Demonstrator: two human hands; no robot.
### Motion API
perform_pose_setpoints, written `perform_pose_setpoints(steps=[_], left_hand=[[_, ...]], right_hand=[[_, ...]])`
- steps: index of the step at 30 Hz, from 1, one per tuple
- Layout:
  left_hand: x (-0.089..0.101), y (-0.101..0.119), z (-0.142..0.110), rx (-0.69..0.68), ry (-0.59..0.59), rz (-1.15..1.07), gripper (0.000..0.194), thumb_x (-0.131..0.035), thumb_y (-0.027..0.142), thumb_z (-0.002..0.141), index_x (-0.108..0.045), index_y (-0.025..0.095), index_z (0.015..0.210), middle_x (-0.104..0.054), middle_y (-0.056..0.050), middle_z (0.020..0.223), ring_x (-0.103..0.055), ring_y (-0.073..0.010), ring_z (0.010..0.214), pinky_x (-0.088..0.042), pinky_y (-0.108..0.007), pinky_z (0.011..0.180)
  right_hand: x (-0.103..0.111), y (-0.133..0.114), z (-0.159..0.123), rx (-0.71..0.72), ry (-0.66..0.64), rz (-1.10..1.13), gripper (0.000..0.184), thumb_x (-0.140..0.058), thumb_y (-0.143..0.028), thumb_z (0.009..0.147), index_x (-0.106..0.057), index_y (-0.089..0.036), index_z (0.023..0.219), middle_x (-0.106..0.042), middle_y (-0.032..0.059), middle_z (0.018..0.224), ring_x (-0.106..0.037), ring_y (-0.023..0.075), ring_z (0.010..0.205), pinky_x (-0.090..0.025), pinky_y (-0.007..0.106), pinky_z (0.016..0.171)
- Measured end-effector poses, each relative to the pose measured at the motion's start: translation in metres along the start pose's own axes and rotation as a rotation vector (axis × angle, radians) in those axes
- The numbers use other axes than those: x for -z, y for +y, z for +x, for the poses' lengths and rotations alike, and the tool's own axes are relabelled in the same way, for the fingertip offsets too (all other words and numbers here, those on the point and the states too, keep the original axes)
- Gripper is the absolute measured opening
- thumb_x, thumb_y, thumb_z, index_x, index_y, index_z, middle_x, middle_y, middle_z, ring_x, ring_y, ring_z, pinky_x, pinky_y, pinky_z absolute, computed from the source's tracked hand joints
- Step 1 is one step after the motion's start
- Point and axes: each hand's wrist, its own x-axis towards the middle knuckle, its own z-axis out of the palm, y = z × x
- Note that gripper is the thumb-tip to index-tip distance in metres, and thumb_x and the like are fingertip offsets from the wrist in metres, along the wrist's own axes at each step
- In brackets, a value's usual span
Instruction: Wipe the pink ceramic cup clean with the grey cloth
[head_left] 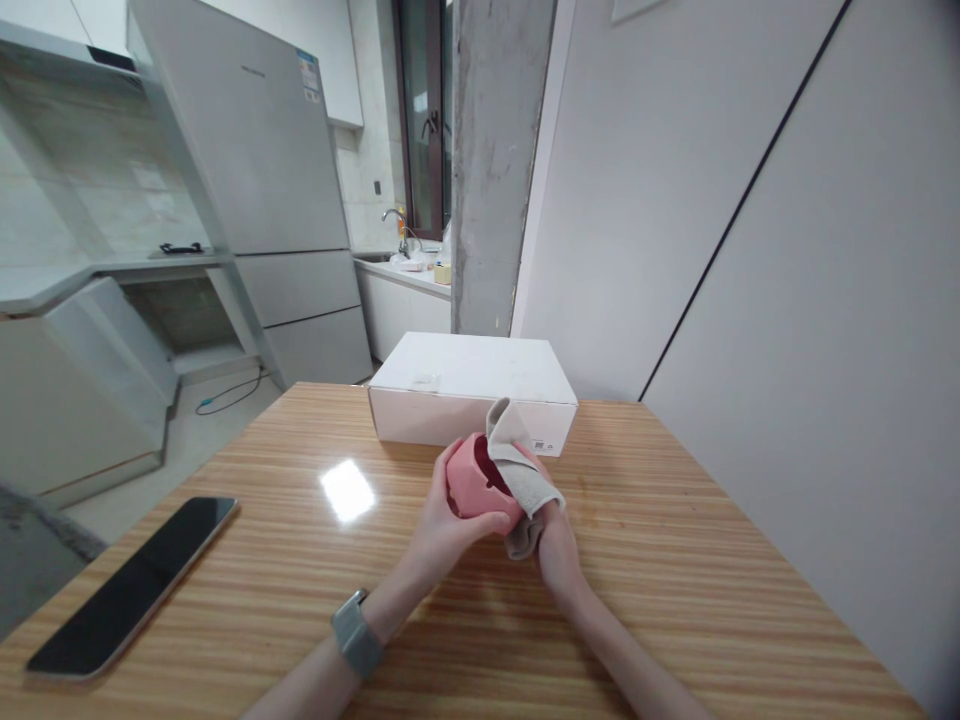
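My left hand point(442, 520) is wrapped round a pink faceted pot-like container point(472, 485), held tilted above the table with its dark opening facing up and to the right. A notch shows in its rim. A folded grey cloth point(521, 470) drapes over the rim on the right side, and part of it hangs below the container. My right hand point(555, 545) grips the cloth against the container; its fingers are mostly covered by the fabric. On my left wrist sits a watch with a grey-green band point(357, 635).
Behind my hands a closed white box point(472, 365) rests on the striped wooden table point(285, 600). A black phone point(139, 585) lies at the table's left edge. Farther back stand a grey fridge point(255, 150), a concrete pillar point(499, 170) and a sink counter point(405, 290).
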Motion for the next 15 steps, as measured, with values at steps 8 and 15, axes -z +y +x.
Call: perform_pose_setpoints(steps=[8,15], left_hand=[[0.008,-0.002,0.0,0.229,-0.137,-0.276,0.065,-0.068,0.035,0.077,-0.042,0.027,0.136,-0.049,-0.01,0.137,-0.058,-0.0242,0.107,-0.053,-0.028,0.072],[0.017,0.0,0.002,0.234,-0.29,-0.126,0.08,-0.084,0.018,0.055,-0.052,0.019,0.128,-0.06,-0.013,0.123,-0.06,-0.0261,0.103,-0.05,-0.031,0.08]], right_hand=[[0.021,0.011,0.011,-0.03,0.11,0.001,0.04,-0.053,-0.054,0.079,-0.07,-0.024,0.099,-0.073,0.0036,0.081,-0.067,0.0245,0.093,-0.051,0.039,0.087],[0.02,-0.002,0.014,-0.101,0.029,0.086,0.045,-0.047,-0.054,0.083,-0.07,-0.019,0.098,-0.073,0.0038,0.076,-0.069,0.0247,0.086,-0.052,0.039,0.084]])
